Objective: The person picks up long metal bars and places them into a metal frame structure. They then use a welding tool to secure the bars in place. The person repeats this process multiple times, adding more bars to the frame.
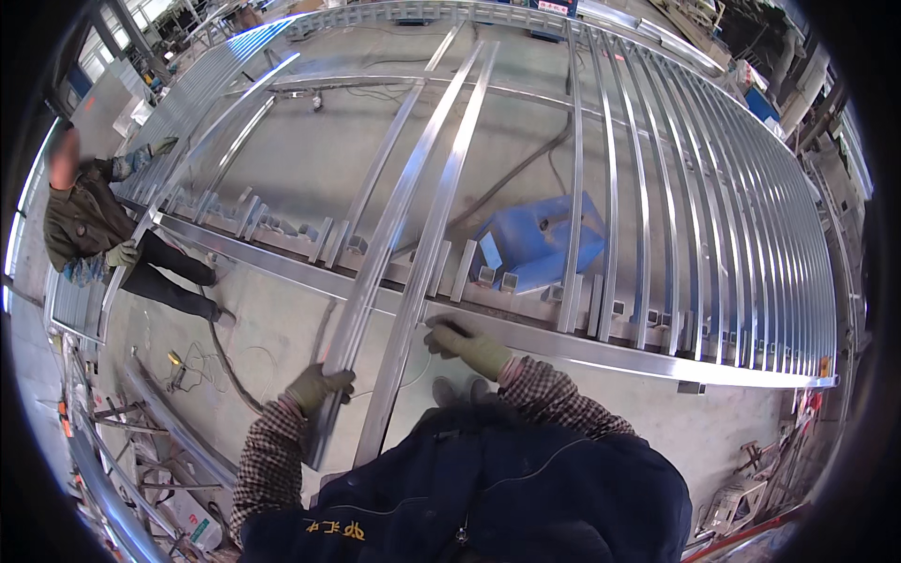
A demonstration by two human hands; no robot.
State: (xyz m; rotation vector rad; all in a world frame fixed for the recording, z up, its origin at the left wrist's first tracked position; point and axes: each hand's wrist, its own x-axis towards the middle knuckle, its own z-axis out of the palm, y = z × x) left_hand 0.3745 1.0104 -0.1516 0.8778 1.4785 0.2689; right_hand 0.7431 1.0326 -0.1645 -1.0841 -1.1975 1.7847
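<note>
My left hand (319,387), in a green-grey work glove, is closed round the near end of a long silvery metal bar (383,239). The bar runs away from me across the front rail (526,334) of a big metal frame. Just to its right lies a second bar (434,230), whose near end also overhangs the rail toward me. Beside that second bar and by the rail, my gloved right hand (472,347) is open, its fingers stretched out and thumb apart. Nothing shows in it.
Many parallel bars (723,216) cross the frame at the right. A blue machine (544,239) stands beneath. At the left, a co-worker (94,211) in gloves stands with both hands at other bars. Cables (225,361) and stacked metal lengths (113,497) lie on the floor side.
</note>
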